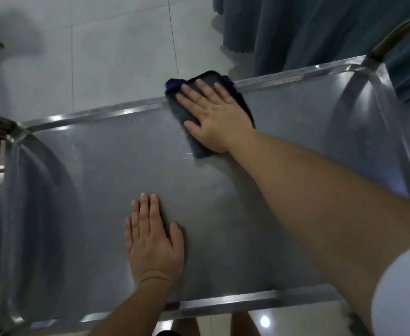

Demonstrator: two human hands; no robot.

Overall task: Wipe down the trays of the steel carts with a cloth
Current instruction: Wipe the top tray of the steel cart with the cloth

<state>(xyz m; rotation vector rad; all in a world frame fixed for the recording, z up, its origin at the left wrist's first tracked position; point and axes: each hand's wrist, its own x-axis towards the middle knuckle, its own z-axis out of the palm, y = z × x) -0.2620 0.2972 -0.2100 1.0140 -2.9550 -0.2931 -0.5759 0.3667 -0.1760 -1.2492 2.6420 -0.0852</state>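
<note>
nearest the camera, the tray's (pixel 97 180) near rim ran across the bottom of the view, with pale floor (pixel 116 57) tiles and a bright reflected light showing below it. the left arm crossed that rim, and the left hand (pixel 153 241) lay flat on the bare steel, palm down, fingers straight and close together, thumb set a little apart, holding nothing. the right arm came in from the lower right, out of a white sleeve (pixel 400 287), and reached diagonally over the tray toward its far side. the right hand (pixel 215 115) was spread wide, fingers straight and slightly fanned, pressing down on the cloth (pixel 194 139). the cloth was dark grey with a purple edge, folded flat under the palm; it lay on the tray surface against the far rim, its far end lapping over that rim near the middle of the tray's length. the two hands were well apart. the tray's rounded corners and upright cart posts showed at the left and right ends. beyond the far rim lay the tiled floor, and at the upper right a blue-grey curtain (pixel 320 32) hung down to it.
</note>
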